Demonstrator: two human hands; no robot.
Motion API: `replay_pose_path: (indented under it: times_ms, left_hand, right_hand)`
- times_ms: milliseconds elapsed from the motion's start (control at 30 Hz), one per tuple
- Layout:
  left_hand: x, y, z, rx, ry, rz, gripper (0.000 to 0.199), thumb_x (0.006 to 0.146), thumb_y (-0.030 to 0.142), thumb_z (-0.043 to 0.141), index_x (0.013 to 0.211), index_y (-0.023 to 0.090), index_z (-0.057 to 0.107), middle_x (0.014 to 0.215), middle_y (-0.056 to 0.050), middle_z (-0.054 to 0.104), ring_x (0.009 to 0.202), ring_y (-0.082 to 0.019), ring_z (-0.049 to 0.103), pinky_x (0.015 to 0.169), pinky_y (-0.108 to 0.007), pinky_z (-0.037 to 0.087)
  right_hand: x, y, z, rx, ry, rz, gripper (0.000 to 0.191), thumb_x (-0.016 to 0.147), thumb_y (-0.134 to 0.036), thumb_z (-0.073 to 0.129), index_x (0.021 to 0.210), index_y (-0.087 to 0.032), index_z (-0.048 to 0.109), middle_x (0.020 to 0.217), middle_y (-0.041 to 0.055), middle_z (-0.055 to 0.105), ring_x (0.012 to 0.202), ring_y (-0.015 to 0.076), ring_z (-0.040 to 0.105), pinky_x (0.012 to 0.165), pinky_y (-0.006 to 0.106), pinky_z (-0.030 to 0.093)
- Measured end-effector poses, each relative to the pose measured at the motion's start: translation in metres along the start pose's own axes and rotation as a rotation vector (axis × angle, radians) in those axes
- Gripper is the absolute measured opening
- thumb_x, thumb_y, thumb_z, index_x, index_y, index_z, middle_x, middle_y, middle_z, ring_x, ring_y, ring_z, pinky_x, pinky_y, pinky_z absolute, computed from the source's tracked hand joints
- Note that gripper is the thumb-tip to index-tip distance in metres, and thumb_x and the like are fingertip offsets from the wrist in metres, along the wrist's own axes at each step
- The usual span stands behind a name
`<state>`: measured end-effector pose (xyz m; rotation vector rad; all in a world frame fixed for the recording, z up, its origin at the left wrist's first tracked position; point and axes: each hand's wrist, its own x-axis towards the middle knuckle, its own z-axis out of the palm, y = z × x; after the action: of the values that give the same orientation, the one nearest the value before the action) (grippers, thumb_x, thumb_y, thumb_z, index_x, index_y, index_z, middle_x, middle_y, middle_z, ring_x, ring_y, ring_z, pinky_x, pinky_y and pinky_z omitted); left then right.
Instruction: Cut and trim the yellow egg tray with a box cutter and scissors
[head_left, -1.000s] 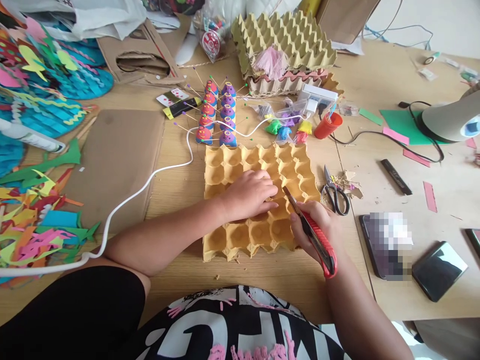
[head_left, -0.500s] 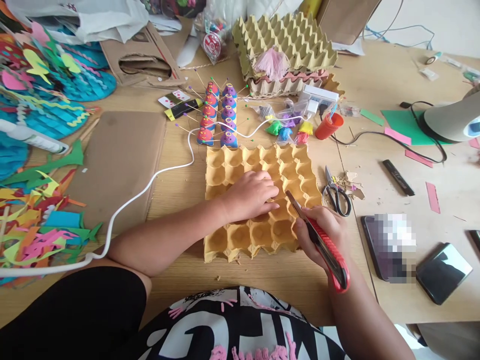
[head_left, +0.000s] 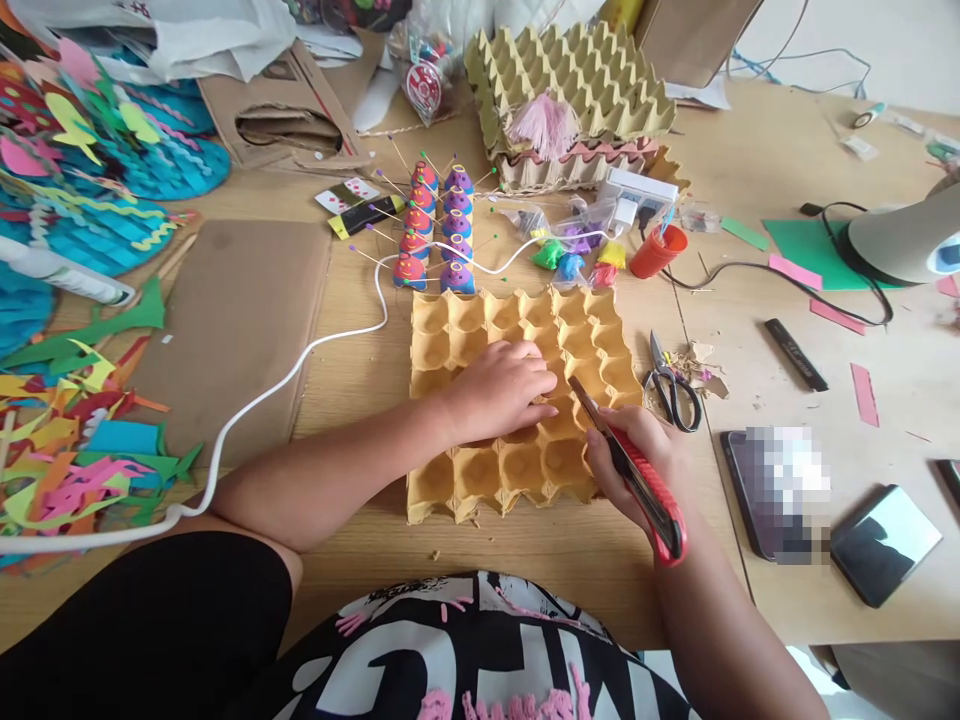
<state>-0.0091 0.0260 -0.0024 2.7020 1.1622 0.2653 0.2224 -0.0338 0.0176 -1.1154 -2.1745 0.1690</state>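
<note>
A yellow cardboard egg tray (head_left: 514, 466) lies in front of me, its cups facing up. My left hand (head_left: 501, 388) rests on the middle of it, fingers bent over the ridges and holding it down; parts of the fingertips sink out of sight in the cups. Wrapped in my right hand (head_left: 654, 438) is a red and black utility knife (head_left: 649, 495), blade extended and pointing up and left. The blade tip is at the tray's right part, close to my left fingers; whether it cuts into the card I cannot tell.
Scissors (head_left: 672, 392) lie right of the tray beside card scraps. Behind it stand two rows of painted cup figures (head_left: 457, 230) and small clay bags (head_left: 571, 266). A white cable (head_left: 315, 345) crosses the left side. Two phones (head_left: 885, 545) lie right; stacked egg trays (head_left: 577, 80) stand behind.
The knife and my right hand have shifted slightly, the handle end moving up and left and the blade tip a little up. My left hand and the tray stay put.
</note>
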Motion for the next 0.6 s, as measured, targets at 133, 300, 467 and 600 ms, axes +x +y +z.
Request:
replay_pose_path:
  times_ms: [133, 300, 467, 600]
  left_hand:
    - [-0.0004, -0.0001, -0.0006, 0.001, 0.002, 0.002, 0.031, 0.1, 0.048, 0.072, 0.092, 0.019, 0.07, 0.104, -0.007, 0.074, 0.119, -0.029, 0.061, 0.096, -0.041, 0.045]
    - [0.0003, 0.0013, -0.0034, -0.009, -0.032, -0.01, 0.03, 0.101, 0.048, 0.071, 0.094, 0.019, 0.07, 0.105, -0.007, 0.074, 0.122, -0.03, 0.06, 0.097, -0.041, 0.046]
    - [-0.0001, 0.0003, -0.0013, 0.002, -0.007, -0.004, 0.03, 0.1, 0.048, 0.072, 0.093, 0.019, 0.07, 0.104, -0.007, 0.074, 0.118, -0.029, 0.061, 0.096, -0.04, 0.045]
    - [-0.0004, -0.0002, -0.0004, -0.003, 0.001, 0.003, 0.03, 0.1, 0.048, 0.072, 0.092, 0.019, 0.07, 0.104, -0.007, 0.074, 0.118, -0.029, 0.061, 0.096, -0.04, 0.046]
  right_hand:
    - [-0.0004, 0.0012, 0.0002, -0.002, 0.001, -0.044, 0.014, 0.091, -0.019, 0.068, 0.099, -0.023, 0.058, 0.073, -0.0006, 0.067, 0.058, 0.0154, 0.06, 0.056, 0.029, 0.048]
    - [-0.0016, 0.0014, -0.0004, 0.017, 0.028, -0.034, 0.012, 0.092, -0.019, 0.066, 0.098, -0.024, 0.057, 0.073, -0.0019, 0.065, 0.057, 0.0142, 0.06, 0.057, 0.028, 0.049]
    - [0.0015, 0.0007, 0.0022, -0.025, -0.029, -0.023, 0.01, 0.093, -0.023, 0.065, 0.098, -0.024, 0.056, 0.07, -0.0032, 0.062, 0.054, 0.0127, 0.056, 0.054, 0.027, 0.045]
    - [0.001, 0.0029, 0.0044, -0.045, -0.023, -0.053, 0.011, 0.093, -0.023, 0.065, 0.099, -0.024, 0.056, 0.07, -0.0029, 0.062, 0.056, 0.014, 0.056, 0.055, 0.028, 0.045]
